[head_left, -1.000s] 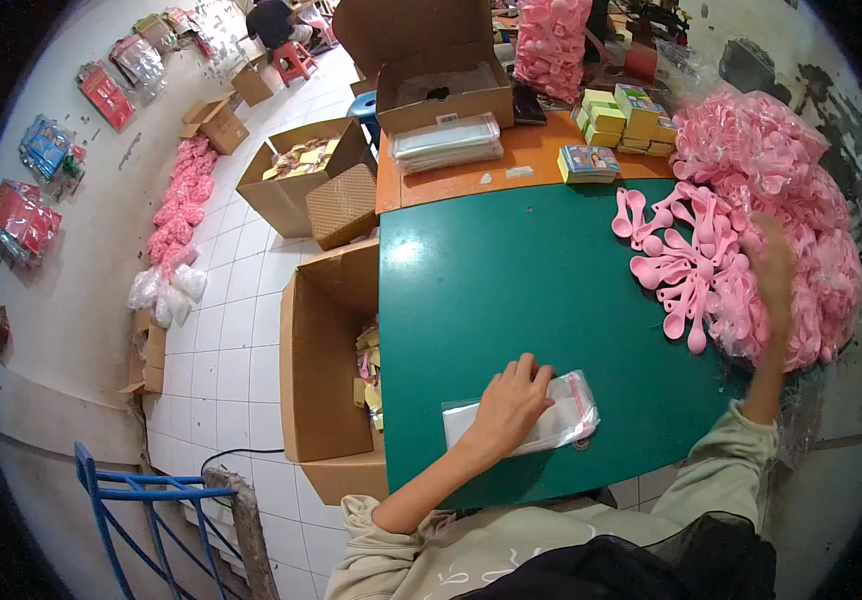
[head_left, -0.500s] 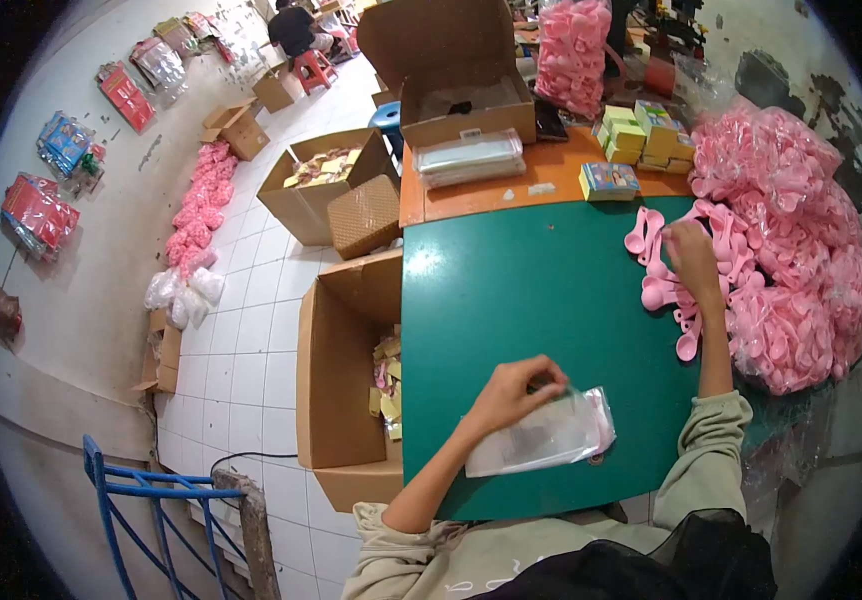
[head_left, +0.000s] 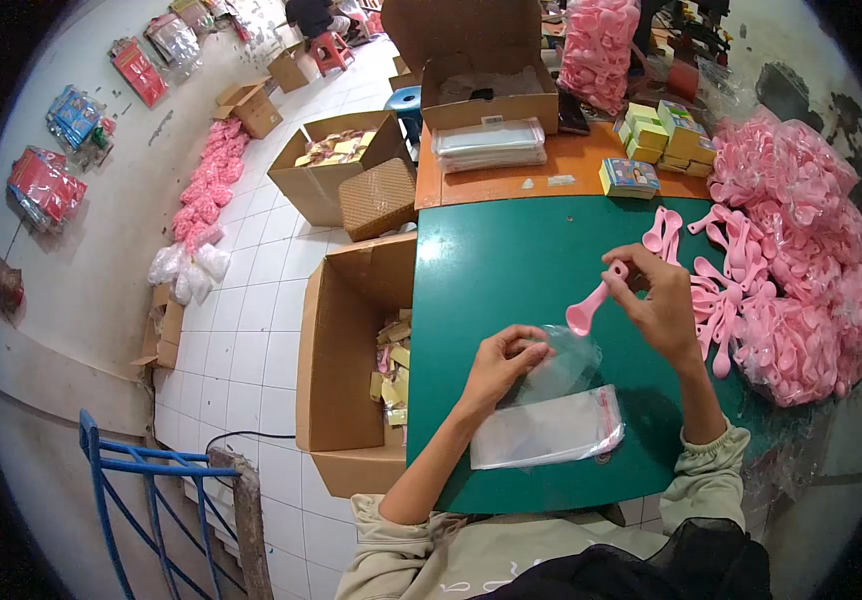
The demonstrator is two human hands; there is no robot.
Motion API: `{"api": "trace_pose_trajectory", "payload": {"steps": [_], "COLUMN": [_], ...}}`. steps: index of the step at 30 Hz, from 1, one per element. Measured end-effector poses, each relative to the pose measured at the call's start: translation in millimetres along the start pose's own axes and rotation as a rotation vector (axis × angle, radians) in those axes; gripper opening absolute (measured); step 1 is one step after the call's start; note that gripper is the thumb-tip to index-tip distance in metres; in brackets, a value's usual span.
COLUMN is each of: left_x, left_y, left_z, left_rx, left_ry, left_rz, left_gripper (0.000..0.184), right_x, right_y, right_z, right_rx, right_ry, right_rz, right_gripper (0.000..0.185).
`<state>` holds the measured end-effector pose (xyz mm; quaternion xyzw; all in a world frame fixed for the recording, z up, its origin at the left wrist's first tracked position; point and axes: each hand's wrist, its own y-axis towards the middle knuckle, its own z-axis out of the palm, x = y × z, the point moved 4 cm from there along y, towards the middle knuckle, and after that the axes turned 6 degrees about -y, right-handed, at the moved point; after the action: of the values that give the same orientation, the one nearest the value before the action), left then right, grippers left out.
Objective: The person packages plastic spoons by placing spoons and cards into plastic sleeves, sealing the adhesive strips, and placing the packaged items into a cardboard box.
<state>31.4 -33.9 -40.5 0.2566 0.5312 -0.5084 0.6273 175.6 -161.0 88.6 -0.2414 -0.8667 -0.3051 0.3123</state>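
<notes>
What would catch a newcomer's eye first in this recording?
Probably the big heap of pink spoons, partly bagged in clear plastic, along the right side of the green table. Next, above the table's middle, the right hand holds one spoon by its handle, while the left hand holds a clear bag just beyond a bag stack at the near edge.

The held spoon (head_left: 580, 319) is pink, the tabletop (head_left: 501, 265) green
</notes>
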Motion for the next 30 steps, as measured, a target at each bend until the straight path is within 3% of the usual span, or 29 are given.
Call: {"api": "trace_pose_trajectory", "payload": {"steps": [2, 7, 10, 15, 20, 23, 30], "left_x": [2, 8, -10, -13, -15, -6, -12], "left_y": [1, 5, -2, -3, -8, -5, -10], "left_z": [-1, 1, -2, -17, -7, -8, -4], "left_rx": [0.001, -0.035, -0.183, -0.122, -0.076, -0.054, -0.048], "left_ry": [0.003, 0.047, 0.301, -0.082, -0.127, -0.150, -0.180], "left_rz": [-0.023, 0.021, 0.331, 0.104, 0.016, 0.006, -0.009], "left_gripper": [0.018, 0.015, 0.014, 0.014, 0.013, 0.012, 0.016], "right_x": [5, -11, -21, -21, -11, -8, 8], "right_y": [0, -1, -3, -3, 1, -2, -7], "right_z": [-3, 15, 28, 28, 14, 14, 17], "right_rx": [-0.038, 0.267, 0.318, 0.270, 0.022, -0.101, -0.077], "right_ry": [0.014, -0.004, -0.054, -0.100, 0.093, 0.362, 0.235], "right_rz": [-0.015, 0.002, -0.025, -0.026, 0.098, 0.129, 0.009], "right_gripper": [0.016, 0.015, 0.015, 0.015, 0.015, 0.017, 0.022]}}
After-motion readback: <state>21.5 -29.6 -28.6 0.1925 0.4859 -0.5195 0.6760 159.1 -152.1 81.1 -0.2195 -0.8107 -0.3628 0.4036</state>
